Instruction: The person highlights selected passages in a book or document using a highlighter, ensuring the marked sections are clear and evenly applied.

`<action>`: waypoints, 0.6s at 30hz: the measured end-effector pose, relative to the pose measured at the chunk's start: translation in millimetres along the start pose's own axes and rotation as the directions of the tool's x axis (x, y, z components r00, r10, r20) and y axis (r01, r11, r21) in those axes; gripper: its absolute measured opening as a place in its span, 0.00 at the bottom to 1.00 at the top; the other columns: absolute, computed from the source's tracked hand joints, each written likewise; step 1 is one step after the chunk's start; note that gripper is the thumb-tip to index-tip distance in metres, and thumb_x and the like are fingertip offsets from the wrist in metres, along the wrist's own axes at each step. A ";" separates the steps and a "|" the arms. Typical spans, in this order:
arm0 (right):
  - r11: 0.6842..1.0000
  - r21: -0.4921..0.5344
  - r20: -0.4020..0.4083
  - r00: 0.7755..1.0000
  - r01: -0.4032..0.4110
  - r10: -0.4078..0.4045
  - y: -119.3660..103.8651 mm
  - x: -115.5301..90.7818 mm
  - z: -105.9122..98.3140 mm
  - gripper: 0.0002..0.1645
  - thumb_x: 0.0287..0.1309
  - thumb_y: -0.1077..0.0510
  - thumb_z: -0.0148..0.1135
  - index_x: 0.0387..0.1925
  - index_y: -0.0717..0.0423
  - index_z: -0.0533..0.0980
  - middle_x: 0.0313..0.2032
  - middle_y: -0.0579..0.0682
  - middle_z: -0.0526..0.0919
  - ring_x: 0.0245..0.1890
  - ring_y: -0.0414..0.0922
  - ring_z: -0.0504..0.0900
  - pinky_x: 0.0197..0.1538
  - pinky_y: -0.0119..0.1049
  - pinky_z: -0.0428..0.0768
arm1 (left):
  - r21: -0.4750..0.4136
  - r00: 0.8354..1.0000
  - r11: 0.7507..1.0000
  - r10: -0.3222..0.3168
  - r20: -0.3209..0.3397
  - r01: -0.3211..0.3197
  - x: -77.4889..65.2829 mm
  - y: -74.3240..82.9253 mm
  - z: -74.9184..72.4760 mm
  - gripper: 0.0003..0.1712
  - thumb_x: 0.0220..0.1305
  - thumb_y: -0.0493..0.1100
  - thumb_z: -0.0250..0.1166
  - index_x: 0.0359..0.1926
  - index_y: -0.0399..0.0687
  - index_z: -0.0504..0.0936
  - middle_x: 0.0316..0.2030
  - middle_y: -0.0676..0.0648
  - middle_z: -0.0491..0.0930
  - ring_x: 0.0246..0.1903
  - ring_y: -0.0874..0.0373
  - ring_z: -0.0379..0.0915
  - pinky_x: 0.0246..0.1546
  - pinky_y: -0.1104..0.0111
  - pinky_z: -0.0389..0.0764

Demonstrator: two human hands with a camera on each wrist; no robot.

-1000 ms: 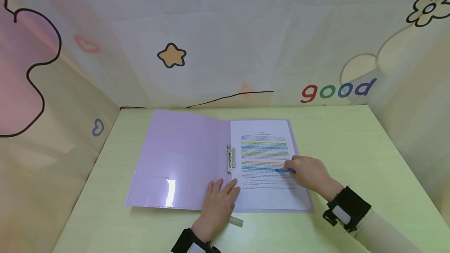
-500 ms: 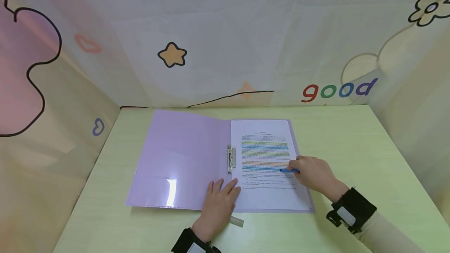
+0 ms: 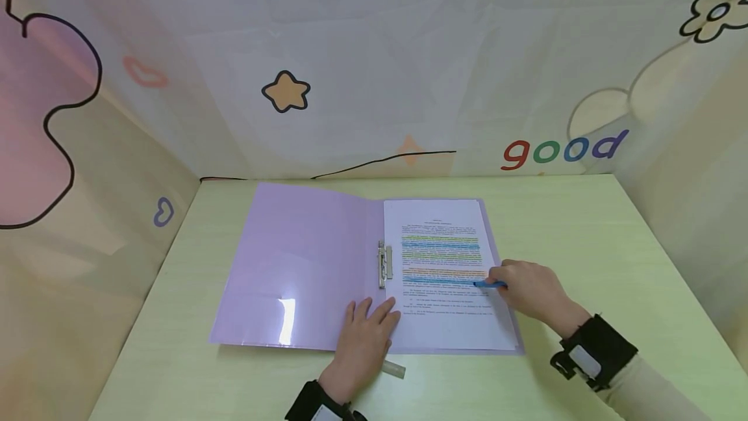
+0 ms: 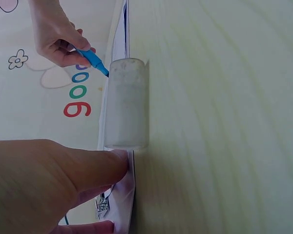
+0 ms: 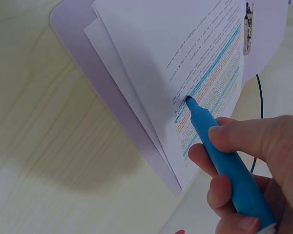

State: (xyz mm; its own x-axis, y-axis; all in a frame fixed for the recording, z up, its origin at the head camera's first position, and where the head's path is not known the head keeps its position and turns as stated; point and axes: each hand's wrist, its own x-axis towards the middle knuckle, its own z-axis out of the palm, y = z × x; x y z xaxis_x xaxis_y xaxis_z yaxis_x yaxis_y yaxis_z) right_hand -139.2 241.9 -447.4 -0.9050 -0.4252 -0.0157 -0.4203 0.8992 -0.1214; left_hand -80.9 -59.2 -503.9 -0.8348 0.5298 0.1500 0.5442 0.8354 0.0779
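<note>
A blue highlighter [image 5: 224, 168] is gripped in my right hand [image 3: 528, 288], thumb and fingers wrapped round its barrel. Its tip meets the printed sheet [image 3: 444, 333] at a blue-marked line near the right margin. Green, blue and orange bands colour several lines of text. The sheet lies in an open purple folder [image 3: 304, 252], on the right side of its metal clip [image 3: 382, 265]. My left hand [image 3: 362, 346] rests with fingers spread across the folder's lower middle and the paper's left edge. In the left wrist view its thumb [image 4: 100, 168] lies along the folder's edge.
A small grey translucent piece [image 3: 393, 369] lies on the pale wood-grain table [image 3: 590, 232] by the folder's front edge, near my left hand. It looms large in the left wrist view. A printed cloth backdrop [image 3: 374, 83] stands behind the table and at both sides.
My right hand has slid rightward with the highlighter along the text, and the blue band reaches further right. My left hand and the folder stay where they were.
</note>
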 end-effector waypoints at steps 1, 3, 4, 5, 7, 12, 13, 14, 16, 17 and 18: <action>1.000 -0.001 -0.003 1.000 0.001 -0.001 0.7 -0.4 -0.3 0.09 0.45 0.61 0.65 0.32 0.51 0.81 0.28 0.47 0.79 0.19 0.39 0.65 0.16 0.29 0.58 | -0.002 1.000 1.000 -0.002 0.004 0.002 0.0 0.1 -0.1 0.24 0.51 0.45 0.65 0.52 0.54 0.75 0.58 0.51 0.69 0.54 0.43 0.62 0.53 0.46 0.65; 1.000 -0.004 -0.007 1.000 0.004 -0.004 2.0 -1.2 -0.5 0.09 0.45 0.61 0.65 0.32 0.51 0.81 0.27 0.47 0.79 0.18 0.39 0.64 0.16 0.29 0.58 | -0.006 1.000 1.000 -0.007 0.010 0.007 0.1 0.3 -0.7 0.24 0.52 0.45 0.65 0.53 0.54 0.74 0.59 0.51 0.69 0.54 0.43 0.62 0.53 0.46 0.65; 1.000 -0.004 -0.008 1.000 0.005 -0.005 2.6 -1.6 -0.7 0.09 0.45 0.61 0.65 0.32 0.51 0.81 0.27 0.46 0.79 0.18 0.38 0.64 0.16 0.29 0.58 | -0.009 1.000 1.000 -0.008 0.013 0.008 0.0 0.4 -1.0 0.24 0.52 0.46 0.65 0.53 0.54 0.74 0.59 0.51 0.69 0.55 0.43 0.62 0.53 0.46 0.65; 1.000 -0.006 -0.009 1.000 0.004 -0.004 3.0 -2.2 -0.9 0.09 0.45 0.61 0.65 0.32 0.51 0.82 0.26 0.46 0.79 0.18 0.38 0.64 0.16 0.29 0.58 | -0.012 1.000 1.000 -0.009 0.015 0.010 0.1 0.5 -1.3 0.24 0.52 0.46 0.65 0.53 0.54 0.74 0.59 0.51 0.69 0.55 0.43 0.62 0.53 0.46 0.65; 1.000 -0.008 -0.012 1.000 0.006 -0.006 4.3 -3.2 -0.7 0.09 0.45 0.61 0.65 0.32 0.51 0.82 0.26 0.45 0.78 0.18 0.38 0.63 0.16 0.29 0.58 | -0.015 1.000 1.000 -0.010 0.018 0.010 0.1 0.7 -1.6 0.24 0.52 0.46 0.65 0.53 0.54 0.74 0.59 0.51 0.69 0.55 0.43 0.62 0.53 0.46 0.65; 1.000 -0.006 -0.024 1.000 0.010 -0.010 7.3 -6.2 -0.7 0.09 0.44 0.62 0.66 0.32 0.51 0.82 0.23 0.44 0.75 0.17 0.37 0.63 0.16 0.30 0.58 | -0.015 1.000 1.000 -0.009 0.022 0.009 0.1 0.9 -1.9 0.25 0.52 0.46 0.65 0.53 0.54 0.74 0.59 0.51 0.69 0.55 0.43 0.62 0.54 0.46 0.64; 1.000 -0.006 -0.024 1.000 0.008 -0.008 7.7 -6.7 -0.9 0.09 0.44 0.62 0.66 0.32 0.51 0.82 0.23 0.43 0.75 0.17 0.37 0.62 0.16 0.30 0.58 | -0.015 1.000 1.000 -0.010 0.021 0.010 0.2 0.9 -2.0 0.25 0.52 0.46 0.65 0.53 0.54 0.74 0.59 0.51 0.69 0.55 0.43 0.61 0.54 0.46 0.64; 1.000 -0.007 -0.023 1.000 0.005 -0.005 8.2 -7.2 -1.2 0.09 0.44 0.62 0.66 0.32 0.51 0.82 0.22 0.43 0.74 0.17 0.37 0.62 0.16 0.30 0.57 | -0.016 1.000 1.000 -0.011 0.022 0.011 0.1 0.9 -2.1 0.25 0.52 0.46 0.65 0.53 0.54 0.74 0.59 0.51 0.68 0.55 0.43 0.61 0.54 0.46 0.64; 1.000 -0.013 -0.018 1.000 -0.002 0.002 9.4 -8.1 -1.6 0.09 0.44 0.61 0.66 0.32 0.51 0.82 0.22 0.43 0.74 0.17 0.37 0.62 0.16 0.30 0.57 | -0.017 1.000 1.000 -0.011 0.021 0.012 0.1 0.7 -2.2 0.24 0.52 0.46 0.65 0.53 0.54 0.74 0.59 0.51 0.68 0.55 0.44 0.61 0.54 0.46 0.64; 1.000 -0.016 -0.017 1.000 -0.003 0.003 9.9 -8.5 -1.9 0.09 0.44 0.61 0.66 0.32 0.51 0.82 0.22 0.43 0.73 0.17 0.37 0.62 0.16 0.30 0.58 | -0.017 1.000 1.000 -0.011 0.021 0.011 0.0 0.6 -2.2 0.24 0.52 0.46 0.65 0.53 0.54 0.74 0.59 0.51 0.68 0.55 0.44 0.61 0.54 0.46 0.64; 1.000 -0.018 -0.016 1.000 -0.005 0.005 10.3 -8.9 -2.3 0.09 0.44 0.61 0.66 0.32 0.51 0.82 0.22 0.42 0.73 0.17 0.37 0.62 0.16 0.29 0.58 | -0.015 1.000 1.000 -0.011 0.020 0.011 0.1 0.5 -2.1 0.24 0.53 0.46 0.65 0.53 0.54 0.74 0.59 0.51 0.68 0.55 0.44 0.61 0.54 0.46 0.64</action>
State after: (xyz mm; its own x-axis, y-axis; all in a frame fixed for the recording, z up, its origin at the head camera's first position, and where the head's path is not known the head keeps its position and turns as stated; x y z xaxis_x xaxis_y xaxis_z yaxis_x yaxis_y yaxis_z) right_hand -135.6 255.1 -446.2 -0.9079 -0.4192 -0.0001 -0.4169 0.9031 -0.1030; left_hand -80.5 -59.0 -501.7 -0.8422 0.5233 0.1296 0.5359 0.8390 0.0948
